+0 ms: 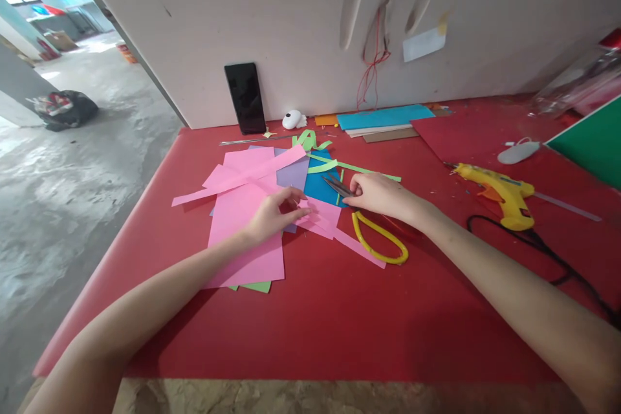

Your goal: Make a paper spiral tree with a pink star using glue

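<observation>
My right hand [381, 195] is closed around the middle of a pair of scissors [380, 239]. The dark blades point left and the yellow handle loops lie toward me. Just left of it, my left hand [279, 212] has its fingers curled and its thumb and fingertips at a narrow pink paper strip [359, 249]; the exact grip is partly hidden. Beneath that hand lies a large pink sheet [247, 259], over purple paper [291, 174] and green paper [257, 286]. A longer pink strip [262, 169] crosses the pile. Blue paper [323, 189] shows by the blade tips.
Curled light green strips [310, 141] lie behind the pile. A phone [245, 98] leans on the wall beside a small white object [294, 119]. Blue strips [385, 117] lie farther back. On the right rests a yellow glue gun [502, 194] with a black cord.
</observation>
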Motion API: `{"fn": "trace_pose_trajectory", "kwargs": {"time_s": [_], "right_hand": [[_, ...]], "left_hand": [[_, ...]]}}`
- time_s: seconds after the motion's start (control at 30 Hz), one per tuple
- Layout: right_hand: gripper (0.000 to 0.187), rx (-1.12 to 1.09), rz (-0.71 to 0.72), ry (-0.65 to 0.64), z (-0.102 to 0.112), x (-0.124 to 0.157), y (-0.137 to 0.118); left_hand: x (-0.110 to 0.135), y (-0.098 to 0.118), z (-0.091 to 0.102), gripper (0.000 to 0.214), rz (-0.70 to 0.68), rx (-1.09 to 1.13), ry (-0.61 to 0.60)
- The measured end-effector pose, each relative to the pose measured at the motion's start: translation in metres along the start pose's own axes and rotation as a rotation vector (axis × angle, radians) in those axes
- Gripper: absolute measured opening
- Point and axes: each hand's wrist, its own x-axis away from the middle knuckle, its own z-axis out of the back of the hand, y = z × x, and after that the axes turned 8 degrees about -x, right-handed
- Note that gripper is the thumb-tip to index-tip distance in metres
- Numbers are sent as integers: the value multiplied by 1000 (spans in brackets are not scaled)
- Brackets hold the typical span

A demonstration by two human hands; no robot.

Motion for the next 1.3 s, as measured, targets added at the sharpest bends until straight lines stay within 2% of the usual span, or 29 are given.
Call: {"fn": "trace_pose_trajectory", "kwargs": {"time_s": [0.1,0.23,0.33,0.4,0.5,0.67,0.8,1.0,1.17,1.3], "right_hand": [[33,30,-47,59,2,10,-1],[36,67,-149,213,13,21,9],[29,103,-221,227,16,27,17],[25,116,-226,233,13,28,17],[33,104,-179,279,6,22,6],[37,10,-108,146,-2,-9,-14],[37,-62,-75,56,-2,-24,-11],[36,-123,-76,79,-4,-15,-3],[35,-226,-72,77,-5,-14,-3],[23,-416,20,62,6,1,-9]], "left_hand": [[0,1,1,24,10,2,-13],[1,0,1,23,8,-5,-27],[1,0,0,23,0,-12,-28],[0,0,0,23,-4,-19,-24],[0,0,0,23,-7,-33,-20],[1,2,0,24,-10,-42,-24],[1,3,2,27,-31,-11,-16],[-2,5,4,24,-55,11,31],[-3,15,7,22,-21,40,48],[-2,29,10,13,24,68,23]]}}
